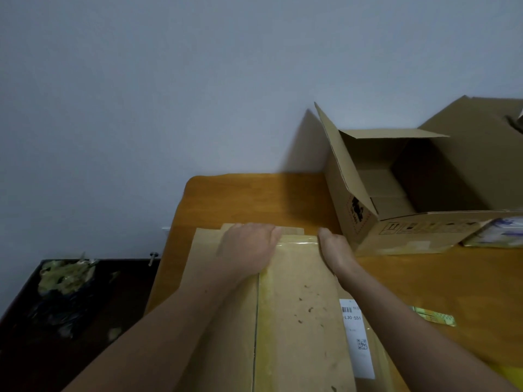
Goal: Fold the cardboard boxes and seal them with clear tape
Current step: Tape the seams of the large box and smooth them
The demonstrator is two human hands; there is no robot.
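Observation:
A closed cardboard box (pixel 297 321) lies in front of me on the wooden table (pixel 240 199), its top flaps meeting in a centre seam covered by yellowish clear tape. My left hand (pixel 249 247) lies flat on the top near the far edge, fingers curling over that edge. My right hand (pixel 336 250) rests edge-on against the box's far right corner, fingers hidden behind the edge. A white barcode label (pixel 357 338) sticks on the right side. No tape roll is visible.
An open cardboard box (pixel 410 230) lies on its side at the right back, flaps spread, with a larger flat cardboard (pixel 486 142) behind it. A dark bin (pixel 70 301) with crumpled tape scraps stands left of the table. A yellow-green strip (pixel 433 316) lies right.

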